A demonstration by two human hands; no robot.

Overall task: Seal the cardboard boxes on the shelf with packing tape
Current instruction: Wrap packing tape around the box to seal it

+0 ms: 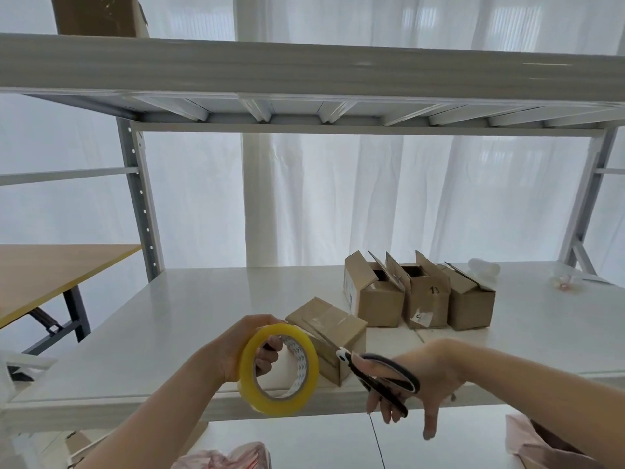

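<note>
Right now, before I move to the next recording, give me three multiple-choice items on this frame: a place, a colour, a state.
1. The scissors are: A in the right hand; B on the shelf; C on the wooden table.
2. The tape roll is: A blue; B yellow; C black.
3. The front box is: A open, flaps up; B crushed flat; C closed.
Answers: A, fingers curl through the handles; B, its rim shows yellow; C, its top flaps lie flat.
</note>
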